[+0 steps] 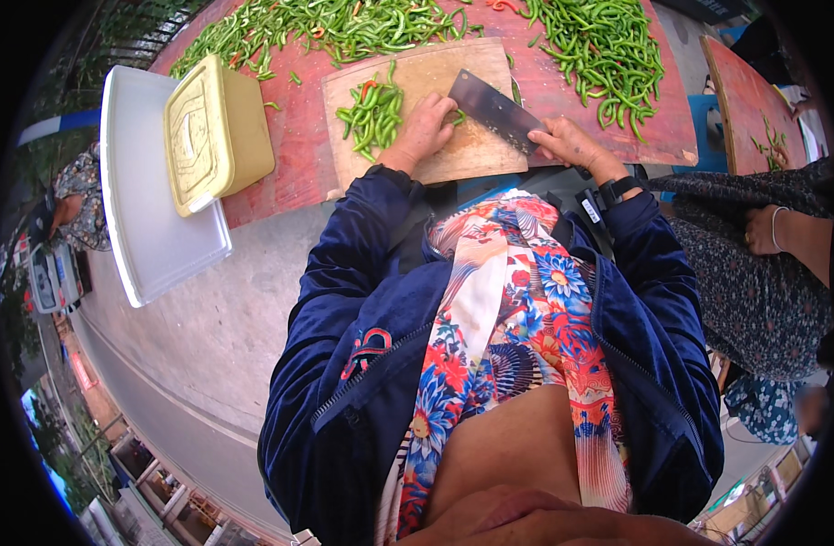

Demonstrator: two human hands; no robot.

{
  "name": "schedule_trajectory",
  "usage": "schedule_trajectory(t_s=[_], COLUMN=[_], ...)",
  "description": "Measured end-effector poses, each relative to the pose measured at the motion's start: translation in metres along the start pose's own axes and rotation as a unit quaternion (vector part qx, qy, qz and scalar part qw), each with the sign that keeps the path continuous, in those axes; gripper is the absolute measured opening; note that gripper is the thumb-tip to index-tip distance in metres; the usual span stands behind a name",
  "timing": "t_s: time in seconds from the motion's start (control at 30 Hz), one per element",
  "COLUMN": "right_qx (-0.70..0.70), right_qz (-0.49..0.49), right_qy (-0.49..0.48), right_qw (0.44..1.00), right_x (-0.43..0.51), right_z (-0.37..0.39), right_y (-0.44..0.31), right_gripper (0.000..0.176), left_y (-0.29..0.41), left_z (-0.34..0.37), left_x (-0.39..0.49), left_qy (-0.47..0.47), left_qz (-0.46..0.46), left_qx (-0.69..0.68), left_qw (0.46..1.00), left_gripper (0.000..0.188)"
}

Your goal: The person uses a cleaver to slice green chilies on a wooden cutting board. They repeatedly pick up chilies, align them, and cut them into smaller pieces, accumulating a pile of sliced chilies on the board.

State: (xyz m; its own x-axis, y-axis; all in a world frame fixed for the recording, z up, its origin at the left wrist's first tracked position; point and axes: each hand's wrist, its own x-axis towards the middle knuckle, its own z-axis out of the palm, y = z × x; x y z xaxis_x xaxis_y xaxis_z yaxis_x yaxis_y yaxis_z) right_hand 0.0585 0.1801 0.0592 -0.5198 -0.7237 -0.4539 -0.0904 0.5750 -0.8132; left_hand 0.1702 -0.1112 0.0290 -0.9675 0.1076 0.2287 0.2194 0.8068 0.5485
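My right hand (pixel 570 142) grips the handle end of a dark cleaver (pixel 496 111), its blade lying across the right part of a wooden cutting board (pixel 475 153). Just left of the blade, my left hand (pixel 425 130) has its fingertips at a green chili pepper (pixel 460 117) on the board. A small heap of green chili peppers (pixel 376 116), with a red one among them, sits on the board's left side, beside my left hand. Beyond the board lie a wide pile of green peppers (pixel 362 27) and, at the right, another pile of whole green peppers (pixel 611 58).
On the red table (pixel 287 164), left of the board, stands a yellow lidded plastic container (pixel 246 130) next to a white plastic bin or lid (pixel 140 205). A person in a dark patterned garment (pixel 751 300) is close on my right, near another red table (pixel 741 102) with some peppers.
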Motion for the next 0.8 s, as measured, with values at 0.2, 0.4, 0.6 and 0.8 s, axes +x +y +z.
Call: schedule_trajectory(t_s=[0.2, 0.4, 0.6, 0.8], right_qx=[-0.011, 0.024, 0.077, 0.115], right_qz=[-0.01, 0.013, 0.003, 0.017], right_qy=[0.015, -0.007, -0.019, -0.026], right_qw=[1.0, 1.0, 0.997, 0.993], right_x=[0.004, 0.008, 0.022, 0.035], right_z=[0.01, 0.013, 0.019, 0.028], right_y=[-0.01, -0.012, -0.009, -0.009], right_gripper=[0.033, 0.028, 0.026, 0.028], left_y=[0.0, 0.0, 0.001, -0.005], left_z=[0.001, -0.002, -0.003, -0.001], left_x=[0.0, 0.0, 0.0, 0.001], left_qy=[0.0, -0.001, 0.001, 0.006], left_qz=[-0.011, -0.006, -0.01, -0.006], left_qx=[-0.009, -0.001, -0.022, -0.026], left_qw=[1.0, 1.0, 1.0, 1.0], left_gripper=[0.031, 0.029, 0.028, 0.028])
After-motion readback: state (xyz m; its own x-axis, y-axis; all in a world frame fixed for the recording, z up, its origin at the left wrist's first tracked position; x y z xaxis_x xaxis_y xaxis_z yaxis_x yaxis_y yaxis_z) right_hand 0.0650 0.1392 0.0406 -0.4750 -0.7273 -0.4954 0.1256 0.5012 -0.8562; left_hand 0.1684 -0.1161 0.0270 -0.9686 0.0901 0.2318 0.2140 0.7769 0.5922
